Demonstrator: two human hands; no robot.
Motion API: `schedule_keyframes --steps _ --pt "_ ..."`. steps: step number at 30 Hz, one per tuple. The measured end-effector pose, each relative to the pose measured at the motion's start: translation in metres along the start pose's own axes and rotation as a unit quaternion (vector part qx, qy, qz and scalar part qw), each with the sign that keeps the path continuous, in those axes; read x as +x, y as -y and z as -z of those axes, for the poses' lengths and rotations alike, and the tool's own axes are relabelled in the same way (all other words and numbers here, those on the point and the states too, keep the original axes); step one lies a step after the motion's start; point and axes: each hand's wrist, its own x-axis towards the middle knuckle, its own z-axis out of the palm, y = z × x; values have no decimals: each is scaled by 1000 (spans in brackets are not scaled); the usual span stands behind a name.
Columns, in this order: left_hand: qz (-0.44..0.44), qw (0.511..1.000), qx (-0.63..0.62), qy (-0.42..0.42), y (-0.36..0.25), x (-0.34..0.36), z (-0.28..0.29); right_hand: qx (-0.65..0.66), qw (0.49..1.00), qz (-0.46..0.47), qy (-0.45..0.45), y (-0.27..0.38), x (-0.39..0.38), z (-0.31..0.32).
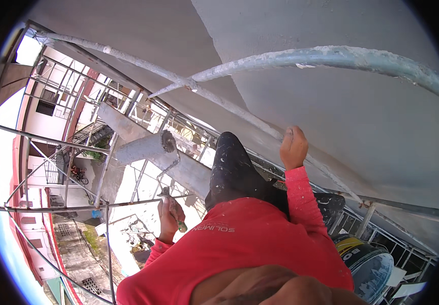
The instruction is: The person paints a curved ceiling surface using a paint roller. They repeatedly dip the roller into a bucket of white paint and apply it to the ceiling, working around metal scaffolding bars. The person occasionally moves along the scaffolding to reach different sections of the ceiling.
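The left hand [170, 216] is closed round the green handle [182, 226] of a paint-caked grey cylindrical roller [145, 148], its head at eleven o'clock. At two o'clock, the right hand [294, 147] curls round a pale, paint-spattered metal pipe [229, 107]; a black-and-yellow bucket [350, 251] sits at its five o'clock.

Left grip [168, 217] out beside the torso [242, 244], fingers wrapped closed, left forearm [158, 249] only partly visible; right grip [294, 148] farther forward, fingers bent inward, right forearm [300, 188] extended ahead, left leg [232, 165] angled forward.
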Motion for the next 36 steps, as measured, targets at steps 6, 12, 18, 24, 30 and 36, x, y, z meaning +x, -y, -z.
schedule_keyframes --steps 6,12,18,24,30,36 --pt "-163 973 5 165 -112 31 -105 15 1000 0 -1 0 -2 -1" --pt "-47 953 148 259 -217 37 -196 6 999 1 -36 -1 1 -3" --pt "-8 933 224 282 -233 52 -246 -7 999 -6 -37 -3 2 -3" --pt "-27 933 183 310 -216 60 -252 -4 999 -1 -33 -1 -4 -4" --pt "-98 933 172 299 -237 66 -264 -4 1000 14 -19 -2 -3 -2" --pt "-183 921 147 309 -295 65 -288 -10 1000 16 -25 -5 -3 -2"
